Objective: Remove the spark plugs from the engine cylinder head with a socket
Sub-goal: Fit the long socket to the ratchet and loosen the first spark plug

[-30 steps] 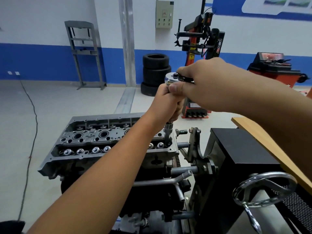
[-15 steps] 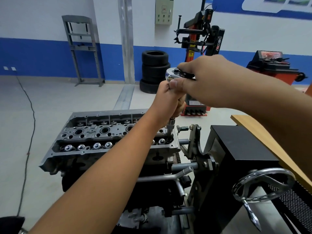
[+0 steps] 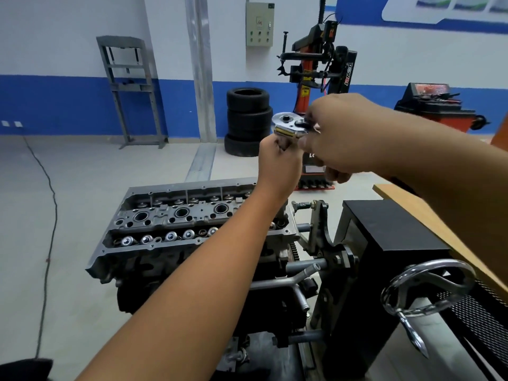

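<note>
My left hand [image 3: 279, 163] is raised above the right end of the cylinder head [image 3: 176, 218], fingers curled round the extension directly under the ratchet head [image 3: 289, 125]. My right hand [image 3: 339, 136] grips the ratchet handle, which is almost fully hidden by the fingers. The shaft below my left hand is covered by my wrist, so I cannot tell whether the socket sits in a plug well. Three open plug wells show along the head's middle row. The engine is mounted on a stand with a chrome handwheel [image 3: 428, 287] at lower right. Stacked tyres [image 3: 248, 122] and a tyre changer [image 3: 320, 70] stand by the far wall.
</note>
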Action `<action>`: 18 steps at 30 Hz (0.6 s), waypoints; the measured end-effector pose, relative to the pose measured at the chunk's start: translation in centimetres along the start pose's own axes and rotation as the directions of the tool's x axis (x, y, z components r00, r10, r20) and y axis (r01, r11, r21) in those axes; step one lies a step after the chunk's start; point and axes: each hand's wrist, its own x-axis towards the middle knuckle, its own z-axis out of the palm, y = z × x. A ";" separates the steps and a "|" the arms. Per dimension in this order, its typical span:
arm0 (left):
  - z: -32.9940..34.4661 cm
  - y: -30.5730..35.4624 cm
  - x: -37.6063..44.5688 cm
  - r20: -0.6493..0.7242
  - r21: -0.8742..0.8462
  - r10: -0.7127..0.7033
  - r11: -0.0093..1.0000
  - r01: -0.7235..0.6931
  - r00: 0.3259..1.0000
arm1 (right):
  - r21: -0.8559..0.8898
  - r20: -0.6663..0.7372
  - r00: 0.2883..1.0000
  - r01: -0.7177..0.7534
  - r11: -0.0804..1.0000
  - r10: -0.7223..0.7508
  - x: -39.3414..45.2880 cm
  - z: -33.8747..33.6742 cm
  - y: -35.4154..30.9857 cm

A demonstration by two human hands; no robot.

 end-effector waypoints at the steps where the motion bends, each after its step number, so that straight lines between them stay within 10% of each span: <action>1: 0.0 0.0 -0.1 -0.018 0.012 0.001 1.000 -0.001 1.000 | 0.053 0.024 1.000 -0.019 0.998 0.018 -0.3 -0.3 0.0; 5: 0.7 -0.7 -0.1 -0.174 0.112 -0.023 0.993 0.043 0.984 | 0.214 0.189 0.979 -0.122 0.969 0.082 -2.6 -0.8 -0.1; 8: 0.5 -0.9 0.1 -0.212 0.166 -0.036 0.984 0.072 0.977 | 0.004 0.171 0.984 -0.057 0.998 0.056 -3.8 -0.7 -0.5; 18: 0.6 0.2 0.6 0.150 0.105 -0.214 0.974 0.200 0.965 | -0.485 -0.137 0.973 -0.230 0.844 0.187 -6.1 0.9 1.6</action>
